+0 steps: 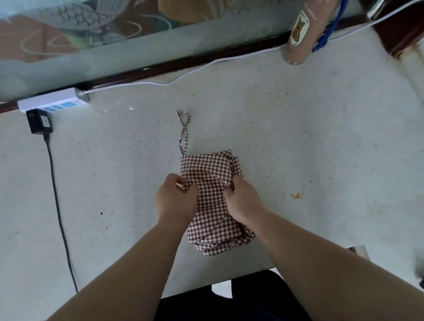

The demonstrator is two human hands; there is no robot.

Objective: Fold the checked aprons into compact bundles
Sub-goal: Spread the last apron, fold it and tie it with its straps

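Apron lies mid-worktop, long axis running away from the person. Left hand pinches its left edge, right hand clutches its right edge; strap trails beyond.

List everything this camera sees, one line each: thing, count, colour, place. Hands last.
checked apron: one, brown and white, part-folded, mid-table
apron tie: one loop, same check, beyond the apron
table: one, pale speckled, under everything
power strip: one, white, far left
adapter: one, black, at the power strip
black cable: one, from the adapter to the near edge
white cable: one, along the far edge
cylinder: one, tan, bear label, far right
lanyard: one, blue, against the cylinder
left hand: one, pinching the apron's left edge
right hand: one, gripping the apron's right side
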